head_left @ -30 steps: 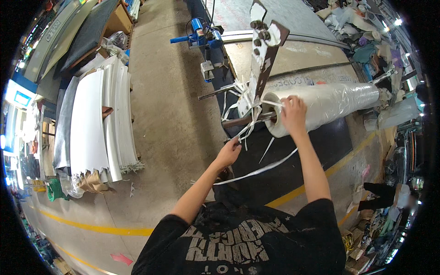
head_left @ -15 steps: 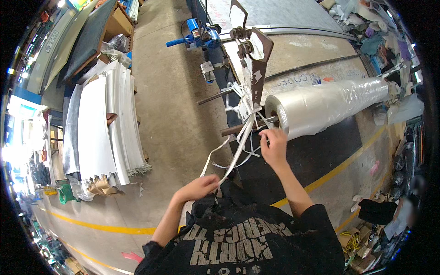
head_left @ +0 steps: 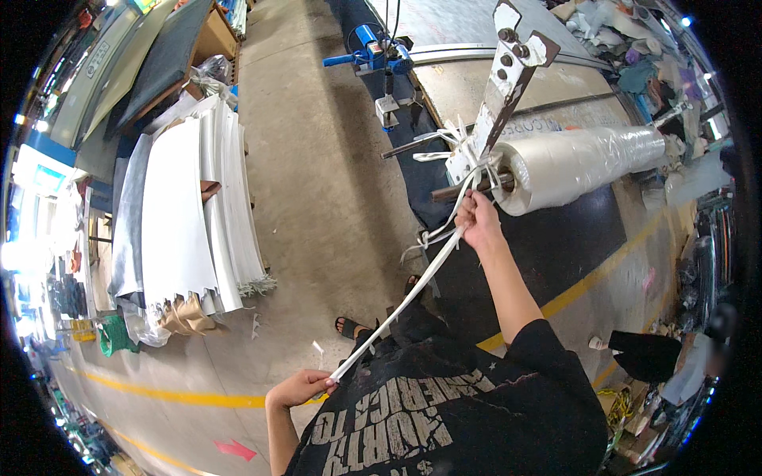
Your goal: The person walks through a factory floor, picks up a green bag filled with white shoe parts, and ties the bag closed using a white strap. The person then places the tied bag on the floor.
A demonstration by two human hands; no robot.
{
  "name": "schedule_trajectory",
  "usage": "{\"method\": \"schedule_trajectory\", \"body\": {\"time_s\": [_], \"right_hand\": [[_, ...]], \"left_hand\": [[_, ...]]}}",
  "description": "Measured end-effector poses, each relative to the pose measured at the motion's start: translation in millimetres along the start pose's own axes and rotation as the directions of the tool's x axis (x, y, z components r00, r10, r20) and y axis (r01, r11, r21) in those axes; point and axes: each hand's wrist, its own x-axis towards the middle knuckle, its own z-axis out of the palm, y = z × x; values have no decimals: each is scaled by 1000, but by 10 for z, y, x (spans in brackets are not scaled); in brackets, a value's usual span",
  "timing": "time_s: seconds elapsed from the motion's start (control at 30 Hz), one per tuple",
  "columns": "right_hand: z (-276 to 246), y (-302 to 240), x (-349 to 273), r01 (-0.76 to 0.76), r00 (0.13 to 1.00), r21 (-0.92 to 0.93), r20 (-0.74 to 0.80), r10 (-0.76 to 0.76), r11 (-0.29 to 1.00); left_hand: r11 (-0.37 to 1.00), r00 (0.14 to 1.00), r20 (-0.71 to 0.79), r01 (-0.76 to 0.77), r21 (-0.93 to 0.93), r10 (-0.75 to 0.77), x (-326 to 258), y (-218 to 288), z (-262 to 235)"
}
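A long white strip (head_left: 405,305) runs taut in a slant between my two hands, passing just above my black shirt. Its lower end is pinched in my left hand (head_left: 300,389). My right hand (head_left: 479,219) is closed round its upper part, close beside the metal bracket (head_left: 496,99). Several more white strips (head_left: 452,143) hang knotted or draped around the bracket and the rod (head_left: 449,193) at its foot. Right of the bracket, a big roll of clear plastic film (head_left: 583,168) sits on the rod.
Stacked white sheets (head_left: 178,214) stand at the left. A blue motorised hoist or tool (head_left: 373,54) is beside the table's far edge. Cloth scraps (head_left: 635,75) pile up at the far right. A yellow line (head_left: 175,394) crosses the concrete floor, where a pink scrap (head_left: 234,450) lies.
My left hand has moved down and left, drawing the white strip out straight. The right hand has risen slightly and closed on the strip. The view has shifted, so the bracket appears farther right.
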Motion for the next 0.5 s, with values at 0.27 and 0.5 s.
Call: {"method": "schedule_trajectory", "body": {"time_s": [0.27,0.5], "right_hand": [[210,1273,-1989,68,991,-379,135,-18,923],[462,2331,-2522,270,823,-804,478,306,530]], "left_hand": [[978,917,-347,210,2,-196,-803,-893,-745],[964,935,-313,-220,-150,164,-320,131,-672]]}}
